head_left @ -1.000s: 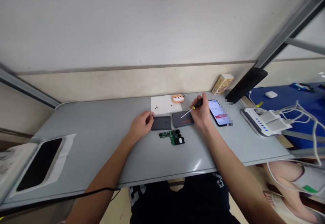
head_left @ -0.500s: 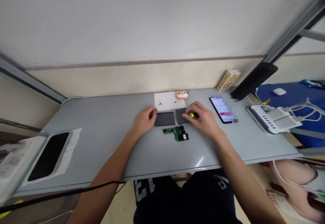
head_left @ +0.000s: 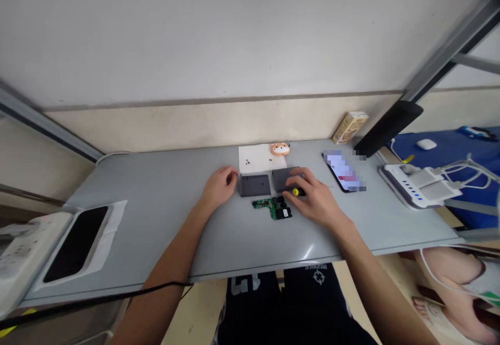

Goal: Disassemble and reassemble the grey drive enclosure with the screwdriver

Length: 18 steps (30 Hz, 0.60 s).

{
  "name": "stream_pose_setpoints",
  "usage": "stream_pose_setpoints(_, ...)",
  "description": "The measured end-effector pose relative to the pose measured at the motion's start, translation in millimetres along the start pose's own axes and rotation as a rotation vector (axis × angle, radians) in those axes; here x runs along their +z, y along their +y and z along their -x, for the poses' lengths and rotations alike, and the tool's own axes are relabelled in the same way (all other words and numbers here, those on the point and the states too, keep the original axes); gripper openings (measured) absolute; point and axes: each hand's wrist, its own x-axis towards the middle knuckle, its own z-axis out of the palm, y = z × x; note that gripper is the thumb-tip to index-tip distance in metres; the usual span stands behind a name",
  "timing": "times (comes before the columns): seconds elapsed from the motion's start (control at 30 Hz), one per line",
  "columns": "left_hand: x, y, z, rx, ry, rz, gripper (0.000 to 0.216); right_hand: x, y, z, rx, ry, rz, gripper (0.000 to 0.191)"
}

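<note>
My left hand (head_left: 219, 187) rests on the table with its fingertips at the near-left corner of a dark grey case half (head_left: 255, 185). My right hand (head_left: 314, 200) grips a screwdriver with a yellow-and-black handle (head_left: 296, 192), and its shaft is hidden under my fingers. That hand lies over a second dark grey case half (head_left: 284, 176). A green circuit board (head_left: 272, 208) with black connectors sits just in front of both case halves, between my hands. Behind them, several small black screws (head_left: 247, 162) lie on a white sheet of paper (head_left: 253, 158).
An orange animal-faced trinket (head_left: 280, 149) sits behind the paper. A phone (head_left: 344, 172) lies to the right, near a small cardboard box (head_left: 350, 127) and a white charging hub (head_left: 414, 186). A black slab (head_left: 76, 243) lies on white paper at the left.
My right hand has come down from above the phone side onto the second case half, and the screwdriver's shaft no longer shows. My left hand has barely moved.
</note>
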Motion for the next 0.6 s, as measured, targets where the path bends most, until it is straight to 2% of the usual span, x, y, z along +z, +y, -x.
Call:
stream_pose_setpoints(0.13,-6,-3,1,0.045,-0.074,0.0,0.017,3,-8,23,-0.121,-0.193,-0.019,0.028)
stream_pose_setpoints(0.23,-10,-1,1,0.106,-0.093,-0.007,0.015,3,-5,28,-0.131,-0.309,-0.022,0.037)
stream_pose_setpoints(0.4,-15,2,2,0.134,-0.109,-0.04,0.013,-15,-3,6,-0.199,-0.426,-0.1,0.027)
stream_pose_setpoints(0.47,-16,3,3,0.124,-0.116,-0.06,0.015,-25,-6,-16,-0.213,-0.42,-0.126,0.027)
stream_pose_setpoints(0.6,-13,6,4,0.112,-0.112,-0.114,0.016,-26,-10,-63,-0.236,-0.259,-0.069,0.041)
